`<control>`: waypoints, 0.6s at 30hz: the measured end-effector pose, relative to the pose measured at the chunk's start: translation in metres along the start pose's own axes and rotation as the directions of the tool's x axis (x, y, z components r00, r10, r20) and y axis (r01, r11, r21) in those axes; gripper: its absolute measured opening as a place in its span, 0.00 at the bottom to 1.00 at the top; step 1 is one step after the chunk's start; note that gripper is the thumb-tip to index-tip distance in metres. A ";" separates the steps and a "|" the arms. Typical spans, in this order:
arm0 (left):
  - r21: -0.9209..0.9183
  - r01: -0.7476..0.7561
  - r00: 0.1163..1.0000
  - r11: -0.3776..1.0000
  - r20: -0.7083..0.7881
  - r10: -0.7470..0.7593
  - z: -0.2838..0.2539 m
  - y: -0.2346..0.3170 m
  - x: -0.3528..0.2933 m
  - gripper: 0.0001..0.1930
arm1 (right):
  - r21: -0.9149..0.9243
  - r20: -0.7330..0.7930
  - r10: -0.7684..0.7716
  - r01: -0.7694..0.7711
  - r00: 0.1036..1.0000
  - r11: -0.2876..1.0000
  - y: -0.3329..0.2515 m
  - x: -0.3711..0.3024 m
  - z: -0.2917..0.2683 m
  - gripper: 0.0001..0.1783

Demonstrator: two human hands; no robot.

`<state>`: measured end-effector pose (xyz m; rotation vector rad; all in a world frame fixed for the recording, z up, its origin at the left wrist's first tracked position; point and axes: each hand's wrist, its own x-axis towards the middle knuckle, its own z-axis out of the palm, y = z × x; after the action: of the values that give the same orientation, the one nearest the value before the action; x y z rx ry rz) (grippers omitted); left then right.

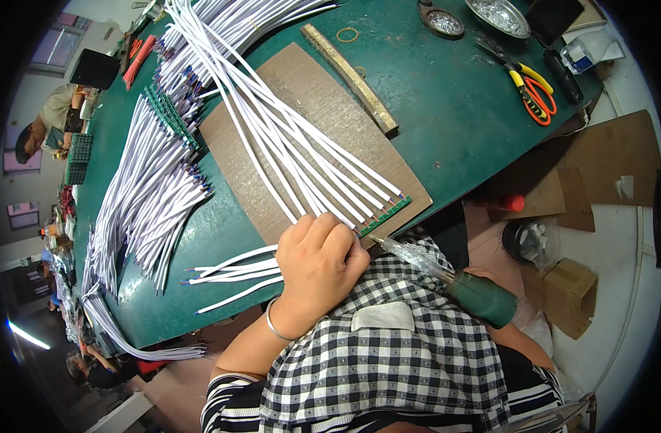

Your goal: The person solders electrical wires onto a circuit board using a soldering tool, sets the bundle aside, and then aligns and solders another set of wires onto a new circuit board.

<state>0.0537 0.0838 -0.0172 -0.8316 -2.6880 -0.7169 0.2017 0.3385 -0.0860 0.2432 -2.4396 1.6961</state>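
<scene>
My left hand (319, 261) rests fist-like on the near end of a brown board (323, 115), pressing down several white cables (287, 137) that fan across it. The cables' stripped ends meet a narrow green circuit strip (388, 215) at the board's near right corner. My right hand (489, 278) is mostly hidden behind my chequered clothing; it grips a soldering iron with a green handle (482, 297), whose tip (374, 238) touches the near end of the green strip. A few loose white cables (233, 270) lie left of my left hand.
Large bundles of white cables (146, 195) and green strips (170, 115) cover the left of the green table (453, 108). A brass bar (350, 76), metal dishes (498, 14), and orange and yellow cutters (534, 92) lie at the back right. Cardboard boxes (577, 292) sit on the floor at right.
</scene>
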 end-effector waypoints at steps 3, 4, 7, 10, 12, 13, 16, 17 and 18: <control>-0.009 -0.007 0.998 1.000 -0.054 0.006 0.003 -0.002 -0.001 0.09 | -0.110 0.063 0.050 -0.043 0.997 0.993 0.002 -0.002 -0.001 0.21; -0.015 -0.002 0.999 1.000 -0.047 0.001 0.003 -0.002 -0.001 0.09 | -0.109 0.063 0.050 -0.043 0.997 0.993 0.003 -0.002 -0.001 0.21; -0.022 0.004 0.999 1.000 -0.045 -0.005 0.003 -0.001 0.000 0.08 | -0.108 0.055 0.048 -0.042 0.997 0.993 0.009 -0.005 0.002 0.20; -0.021 0.006 0.999 1.000 -0.053 -0.007 0.004 -0.001 0.000 0.08 | -0.056 0.025 0.093 -0.091 0.995 0.994 0.013 -0.007 0.006 0.21; -0.017 0.009 0.999 1.000 -0.053 -0.010 0.005 -0.001 0.000 0.08 | -0.105 0.031 0.033 -0.029 0.999 0.994 0.008 0.001 0.007 0.20; -0.018 0.010 0.999 1.000 -0.053 -0.011 0.005 0.000 0.000 0.09 | -0.104 0.031 0.032 -0.029 0.999 0.994 0.009 0.000 0.007 0.20; -0.018 0.011 0.998 1.000 -0.058 -0.012 0.005 -0.001 0.000 0.09 | -0.120 0.025 0.039 -0.036 0.999 0.992 0.009 0.001 0.008 0.20; -0.016 0.011 0.998 1.000 -0.061 -0.012 0.005 -0.001 -0.001 0.09 | -0.147 0.030 0.020 -0.015 0.999 0.989 0.006 0.004 0.008 0.20; -0.016 0.011 0.998 1.000 -0.061 -0.012 0.006 -0.001 -0.001 0.09 | -0.174 0.035 0.000 0.006 0.999 0.985 0.004 0.006 0.008 0.20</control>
<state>0.0533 0.0858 -0.0225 -0.7853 -2.6390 -0.7537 0.1945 0.3321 -0.0910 0.2551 -2.5920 1.4781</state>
